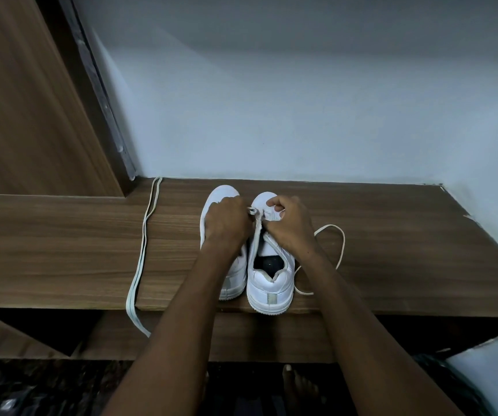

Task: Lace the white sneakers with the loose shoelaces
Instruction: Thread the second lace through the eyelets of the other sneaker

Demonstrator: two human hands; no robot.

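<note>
While hands (255, 220) pinch, lace (336, 250) trails right.

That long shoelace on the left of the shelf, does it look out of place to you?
A little. The spare shoelace lies doubled, apart from both sneakers, and its near end hangs over the front edge of the wooden shelf, where it could slip off. Nothing looks damaged or spilled.

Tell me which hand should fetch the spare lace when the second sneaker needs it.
Left, probably. The spare lace lies on the table, left of both sneakers, on the left hand's side. The right hand sits over the right sneaker and would have to cross over both.
</note>
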